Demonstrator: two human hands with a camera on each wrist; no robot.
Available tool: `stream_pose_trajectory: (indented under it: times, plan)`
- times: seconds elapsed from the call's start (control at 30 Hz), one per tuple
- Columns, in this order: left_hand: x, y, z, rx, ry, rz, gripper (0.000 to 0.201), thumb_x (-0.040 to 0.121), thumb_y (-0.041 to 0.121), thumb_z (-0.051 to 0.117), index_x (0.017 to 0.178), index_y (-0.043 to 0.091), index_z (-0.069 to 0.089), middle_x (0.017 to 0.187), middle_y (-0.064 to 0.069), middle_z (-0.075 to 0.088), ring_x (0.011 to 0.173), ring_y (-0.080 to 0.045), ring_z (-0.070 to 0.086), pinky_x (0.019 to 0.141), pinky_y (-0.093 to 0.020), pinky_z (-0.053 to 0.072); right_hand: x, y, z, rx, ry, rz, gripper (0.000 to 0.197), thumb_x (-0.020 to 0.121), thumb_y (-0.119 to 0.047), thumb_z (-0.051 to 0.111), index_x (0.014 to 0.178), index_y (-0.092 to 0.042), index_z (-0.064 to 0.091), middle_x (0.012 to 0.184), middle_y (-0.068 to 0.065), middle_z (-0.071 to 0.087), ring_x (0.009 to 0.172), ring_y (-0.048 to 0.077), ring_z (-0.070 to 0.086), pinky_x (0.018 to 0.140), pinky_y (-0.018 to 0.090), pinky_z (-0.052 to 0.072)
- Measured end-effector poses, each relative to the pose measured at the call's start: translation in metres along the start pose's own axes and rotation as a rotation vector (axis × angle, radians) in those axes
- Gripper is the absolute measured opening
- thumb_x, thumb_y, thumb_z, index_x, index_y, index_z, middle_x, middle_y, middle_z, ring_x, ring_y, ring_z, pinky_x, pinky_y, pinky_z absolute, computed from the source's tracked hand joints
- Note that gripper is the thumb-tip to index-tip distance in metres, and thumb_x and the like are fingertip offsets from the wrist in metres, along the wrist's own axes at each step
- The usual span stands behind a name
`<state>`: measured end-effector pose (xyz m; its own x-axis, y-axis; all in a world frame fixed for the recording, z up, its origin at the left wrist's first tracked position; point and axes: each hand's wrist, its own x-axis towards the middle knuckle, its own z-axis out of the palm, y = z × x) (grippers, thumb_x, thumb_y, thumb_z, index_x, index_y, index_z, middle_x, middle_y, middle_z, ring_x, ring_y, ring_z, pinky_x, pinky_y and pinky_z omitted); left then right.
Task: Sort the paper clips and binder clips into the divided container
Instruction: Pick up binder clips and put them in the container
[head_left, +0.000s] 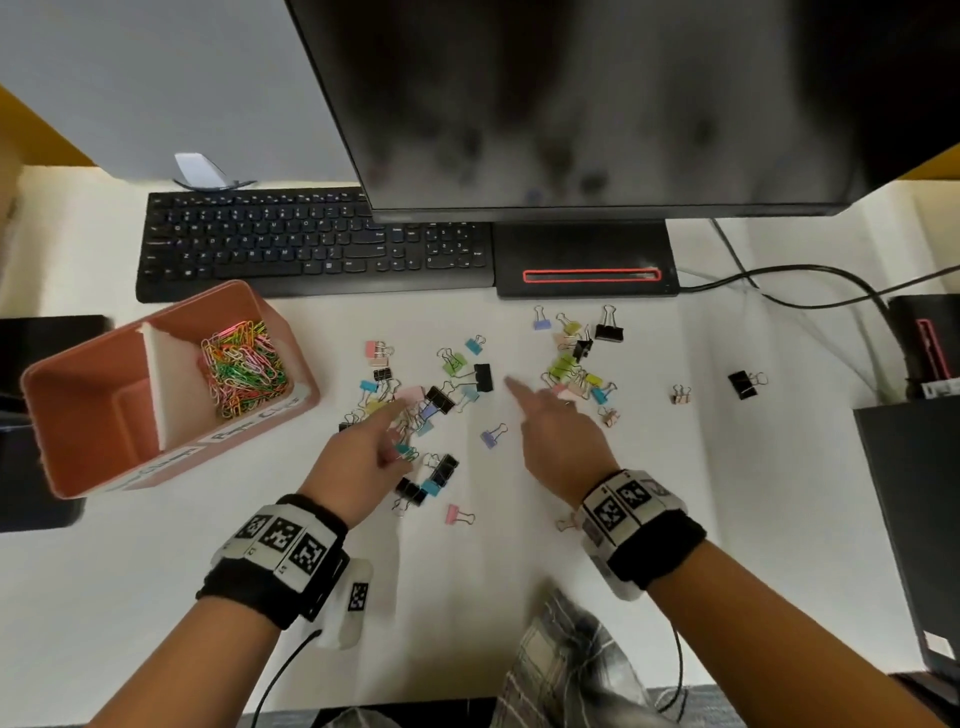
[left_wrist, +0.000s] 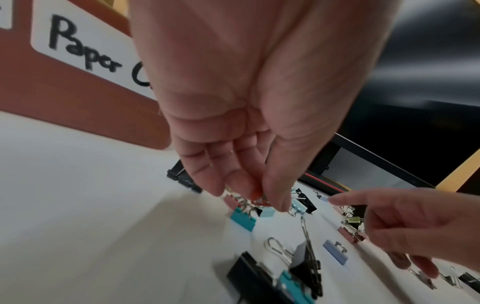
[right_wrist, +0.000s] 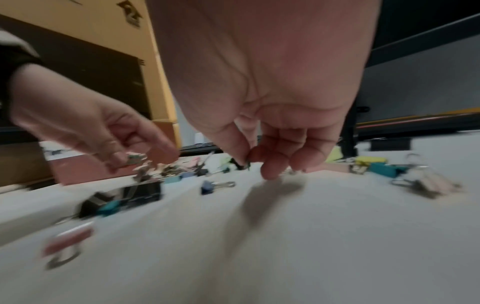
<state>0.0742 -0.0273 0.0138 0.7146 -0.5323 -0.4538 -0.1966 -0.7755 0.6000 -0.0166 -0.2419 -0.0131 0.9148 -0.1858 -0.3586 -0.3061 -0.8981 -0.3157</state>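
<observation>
A salmon divided container stands at the left. Its right compartment holds coloured paper clips, its left one is bare. A label reading "Paper C" is on its front wall. Several coloured and black binder clips lie scattered on the white desk. My left hand hovers over the left cluster and pinches a small clip between thumb and fingertips. My right hand holds nothing, its index finger stretched toward a black binder clip and the other fingers loosely curled.
A black keyboard, a monitor and its base stand behind the clips. Cables run at the right rear. A black box sits at the right edge, and a dark object lies left of the container.
</observation>
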Motion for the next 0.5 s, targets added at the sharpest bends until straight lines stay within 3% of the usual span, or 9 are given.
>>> stream_pose_trajectory:
  times: [0.13, 0.23, 0.33, 0.4, 0.5]
  plan:
    - [0.008, 0.000, 0.004, 0.012, -0.059, -0.009, 0.069, 0.083, 0.016, 0.064, 0.142, 0.022, 0.028, 0.069, 0.013, 0.049, 0.064, 0.005, 0.044, 0.056, -0.006, 0.030, 0.003, 0.027, -0.010, 0.124, -0.006, 0.273, 0.068, 0.088, -0.009, 0.041, 0.146, -0.020, 0.009, 0.124, 0.010, 0.056, 0.102, 0.029, 0.060, 0.081, 0.041, 0.052]
    - [0.012, -0.001, 0.008, -0.001, -0.127, 0.003, 0.068, 0.084, 0.019, 0.063, 0.141, 0.029, 0.028, 0.068, 0.010, 0.051, 0.064, 0.001, 0.047, 0.055, -0.009, 0.031, -0.006, 0.029, -0.011, 0.121, -0.007, 0.307, 0.069, 0.088, -0.009, 0.041, 0.147, -0.021, 0.008, 0.125, 0.012, 0.055, 0.102, 0.031, 0.059, 0.081, 0.040, 0.051]
    - [0.011, -0.003, 0.011, -0.028, -0.164, 0.038, 0.060, 0.083, 0.021, 0.065, 0.135, 0.034, 0.038, 0.068, 0.005, 0.050, 0.065, -0.005, 0.049, 0.056, -0.006, 0.034, -0.004, 0.014, -0.010, 0.228, 0.066, 0.125, 0.064, 0.090, -0.007, 0.039, 0.143, -0.033, 0.014, 0.114, 0.009, 0.057, 0.092, 0.024, 0.061, 0.079, 0.043, 0.055]
    - [0.009, -0.005, 0.009, -0.034, -0.136, 0.034, 0.055, 0.083, 0.021, 0.064, 0.133, 0.031, 0.043, 0.075, 0.001, 0.056, 0.069, -0.008, 0.051, 0.057, -0.004, 0.033, 0.004, -0.004, -0.009, 0.204, -0.008, -0.032, 0.063, 0.091, -0.006, 0.038, 0.141, -0.039, 0.018, 0.102, 0.006, 0.055, 0.082, 0.020, 0.058, 0.075, 0.038, 0.055]
    - [0.004, -0.012, 0.002, -0.023, -0.108, -0.017, 0.056, 0.085, 0.018, 0.062, 0.135, 0.027, 0.040, 0.089, -0.003, 0.064, 0.076, -0.008, 0.053, 0.063, -0.009, 0.033, 0.020, -0.027, -0.001, 0.100, -0.133, -0.185, 0.063, 0.089, -0.004, 0.040, 0.139, -0.040, 0.027, 0.113, 0.007, 0.054, 0.092, 0.024, 0.057, 0.079, 0.037, 0.052]
